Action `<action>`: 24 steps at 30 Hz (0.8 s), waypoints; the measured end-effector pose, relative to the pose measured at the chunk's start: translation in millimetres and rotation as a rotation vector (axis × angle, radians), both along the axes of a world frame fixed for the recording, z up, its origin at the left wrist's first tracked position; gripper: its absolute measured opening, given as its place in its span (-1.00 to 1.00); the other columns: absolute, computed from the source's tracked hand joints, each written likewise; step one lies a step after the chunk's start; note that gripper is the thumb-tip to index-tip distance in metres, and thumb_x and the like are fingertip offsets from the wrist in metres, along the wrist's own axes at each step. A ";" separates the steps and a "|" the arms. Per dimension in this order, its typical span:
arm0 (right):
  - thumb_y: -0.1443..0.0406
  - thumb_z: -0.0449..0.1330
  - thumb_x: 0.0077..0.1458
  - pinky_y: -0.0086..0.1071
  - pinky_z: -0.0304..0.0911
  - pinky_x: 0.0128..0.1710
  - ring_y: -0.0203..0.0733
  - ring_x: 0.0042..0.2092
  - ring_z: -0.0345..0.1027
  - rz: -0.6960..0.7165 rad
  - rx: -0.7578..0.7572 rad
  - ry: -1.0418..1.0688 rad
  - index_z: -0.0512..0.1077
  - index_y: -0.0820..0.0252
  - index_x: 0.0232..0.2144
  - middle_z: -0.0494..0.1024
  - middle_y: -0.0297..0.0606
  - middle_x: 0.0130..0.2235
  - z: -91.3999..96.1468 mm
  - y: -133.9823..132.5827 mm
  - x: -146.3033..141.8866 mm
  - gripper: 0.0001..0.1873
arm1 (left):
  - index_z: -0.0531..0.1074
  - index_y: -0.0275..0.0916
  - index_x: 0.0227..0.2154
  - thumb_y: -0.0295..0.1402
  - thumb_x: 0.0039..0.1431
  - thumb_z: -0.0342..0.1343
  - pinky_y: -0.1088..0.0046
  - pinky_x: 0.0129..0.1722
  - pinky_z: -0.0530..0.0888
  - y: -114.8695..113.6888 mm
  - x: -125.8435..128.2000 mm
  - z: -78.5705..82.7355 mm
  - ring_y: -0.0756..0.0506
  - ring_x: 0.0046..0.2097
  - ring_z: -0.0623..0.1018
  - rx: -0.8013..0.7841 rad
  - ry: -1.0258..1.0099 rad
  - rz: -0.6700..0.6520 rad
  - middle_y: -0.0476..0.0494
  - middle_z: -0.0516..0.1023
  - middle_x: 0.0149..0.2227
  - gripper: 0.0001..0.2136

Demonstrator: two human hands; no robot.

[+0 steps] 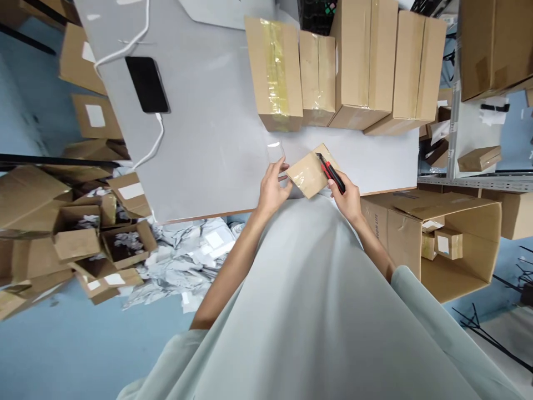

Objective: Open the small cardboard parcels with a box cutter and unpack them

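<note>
A small, flat brown cardboard box [307, 176] with shiny clear tape on it sits tilted at the table's front edge, close against my body. My right hand [347, 199] is closed around a black and red utility knife [331, 171], whose tip lies over the box's upper right part. At the box's left corner is my left hand [272, 186], its fingers apart and curved; whether they touch the box I cannot tell. Just beyond those fingers a clear plastic piece [275, 149] lies on the white table [200, 150].
Several taped cardboard boxes [353, 66] stand along the table's far side. A black phone [147, 84] with a white cable lies at left. Opened boxes [77, 233] and grey plastic bags [191, 261] cover the floor at left. A large open carton [458, 272] stands at right.
</note>
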State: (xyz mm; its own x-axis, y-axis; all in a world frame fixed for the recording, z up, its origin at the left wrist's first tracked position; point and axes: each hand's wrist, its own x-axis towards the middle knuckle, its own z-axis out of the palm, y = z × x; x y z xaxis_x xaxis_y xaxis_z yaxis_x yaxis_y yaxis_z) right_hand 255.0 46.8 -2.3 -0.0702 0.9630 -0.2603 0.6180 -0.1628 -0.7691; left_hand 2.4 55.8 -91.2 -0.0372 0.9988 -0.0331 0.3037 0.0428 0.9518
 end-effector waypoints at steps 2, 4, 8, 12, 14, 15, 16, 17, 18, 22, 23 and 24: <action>-0.19 0.07 0.53 -0.14 0.61 0.13 0.02 0.06 0.71 0.007 -0.019 -0.012 0.48 0.07 0.41 0.76 -0.10 0.14 -2.6 0.1 -2.4 -0.30 | 0.46 -0.12 0.37 -0.34 0.22 0.26 0.24 0.04 0.75 -1.8 -0.3 5.8 -0.23 0.19 0.69 -0.025 -0.018 0.067 -0.27 0.60 0.19 -0.38; -0.15 0.07 0.55 -0.13 0.60 0.17 0.04 0.10 0.72 0.023 -0.045 -0.024 0.48 0.08 0.42 0.76 -0.10 0.16 -2.4 -0.5 -3.8 -0.33 | 0.53 -0.11 0.28 -0.32 0.25 0.28 0.29 -0.02 0.74 1.0 -1.0 13.3 -0.20 0.12 0.72 -0.074 -0.042 0.136 -0.25 0.64 0.19 -0.48; 0.00 0.10 0.56 -0.10 0.57 0.25 0.08 0.20 0.70 0.118 -0.074 -0.079 0.44 0.08 0.46 0.71 -0.13 0.28 9.1 -3.7 -5.6 -0.40 | 0.63 -0.15 0.08 -0.28 0.26 0.33 0.31 -0.01 0.73 9.9 -4.8 20.2 -0.16 -0.01 0.75 -0.194 -0.100 0.178 -0.18 0.75 -0.01 -0.66; 0.10 0.15 0.55 -0.15 0.51 0.34 0.06 0.36 0.59 0.282 -0.062 -0.165 0.42 -0.05 0.50 0.59 -0.28 0.43 24.6 -9.9 -13.0 -0.43 | 0.64 -0.18 0.05 -0.27 0.19 0.39 0.27 0.06 0.72 11.8 -12.3 18.7 -0.16 0.00 0.77 -0.249 -0.185 0.154 -0.17 0.78 -0.06 -0.63; 0.14 0.13 0.56 -0.17 0.54 0.31 0.04 0.32 0.62 0.348 -0.078 -0.217 0.42 -0.10 0.51 0.60 -0.33 0.42 28.0 -12.5 -19.1 -0.44 | 0.63 -0.20 0.06 -0.26 0.16 0.41 0.25 0.09 0.71 11.1 -15.6 18.0 -0.18 0.02 0.78 -0.255 -0.212 0.151 -0.18 0.78 -0.06 -0.59; 0.16 0.12 0.56 -0.17 0.55 0.28 0.04 0.29 0.65 0.369 -0.089 -0.246 0.41 -0.11 0.52 0.62 -0.33 0.40 28.6 -13.3 -22.3 -0.43 | 0.62 -0.20 0.07 -0.26 0.15 0.43 0.24 0.10 0.71 10.7 -16.6 17.8 -0.18 0.03 0.78 -0.258 -0.217 0.151 -0.19 0.79 -0.06 -0.58; 0.18 0.12 0.56 -0.17 0.56 0.25 0.04 0.26 0.67 0.384 -0.099 -0.275 0.41 -0.10 0.52 0.64 -0.33 0.38 28.9 -13.7 -25.4 -0.43 | 0.62 -0.20 0.07 -0.26 0.14 0.43 0.23 0.11 0.71 10.3 -17.2 17.7 -0.19 0.03 0.78 -0.262 -0.216 0.152 -0.18 0.79 -0.06 -0.58; 0.19 0.11 0.57 -0.17 0.57 0.23 0.04 0.24 0.67 0.394 -0.108 -0.301 0.40 -0.09 0.53 0.66 -0.31 0.36 29.2 -13.7 -28.4 -0.42 | 0.62 -0.20 0.07 -0.25 0.14 0.43 0.23 0.11 0.71 10.1 -17.4 17.5 -0.19 0.03 0.78 -0.263 -0.213 0.151 -0.18 0.79 -0.06 -0.57; 0.19 0.10 0.57 -0.17 0.57 0.21 0.04 0.23 0.67 0.401 -0.115 -0.327 0.38 -0.08 0.54 0.66 -0.30 0.36 30.1 -13.4 -31.2 -0.42 | 0.62 -0.20 0.07 -0.26 0.15 0.43 0.23 0.11 0.72 10.0 -17.2 17.3 -0.18 0.03 0.78 -0.262 -0.209 0.150 -0.18 0.79 -0.05 -0.58; 0.21 0.03 0.61 -0.21 0.54 0.15 0.05 0.20 0.66 0.459 -0.155 -0.452 0.31 -0.04 0.59 0.69 -0.21 0.32 44.1 -10.6 -43.5 -0.39 | 0.62 -0.19 0.09 -0.25 0.19 0.41 0.24 0.09 0.72 10.2 -14.8 16.3 -0.18 0.01 0.77 -0.245 -0.184 0.133 -0.19 0.79 -0.04 -0.59; 0.21 0.00 0.62 -0.21 0.54 0.13 0.05 0.17 0.67 0.486 -0.177 -0.500 0.27 -0.03 0.61 0.71 -0.17 0.28 50.0 -9.8 -47.3 -0.38 | 0.62 -0.18 0.10 -0.25 0.20 0.41 0.24 0.09 0.73 10.3 -14.0 16.2 -0.18 0.00 0.77 -0.244 -0.174 0.128 -0.18 0.78 -0.04 -0.59; 0.22 -0.03 0.63 -0.22 0.53 0.10 0.06 0.13 0.68 0.517 -0.202 -0.553 0.23 -0.02 0.63 0.73 -0.13 0.25 56.4 -9.2 -51.3 -0.37 | 0.62 -0.17 0.10 -0.25 0.21 0.40 0.24 0.09 0.73 10.3 -13.2 16.2 -0.18 0.00 0.77 -0.242 -0.164 0.125 -0.18 0.78 -0.04 -0.60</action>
State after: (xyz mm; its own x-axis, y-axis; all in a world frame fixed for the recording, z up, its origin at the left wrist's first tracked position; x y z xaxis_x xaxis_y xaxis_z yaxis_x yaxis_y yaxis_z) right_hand 203.8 37.6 54.1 -0.3055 0.7737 -0.5550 0.9384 0.1457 -0.3134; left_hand -10.9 66.1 -74.9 -0.1333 0.9492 -0.2850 0.1255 0.3014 0.9452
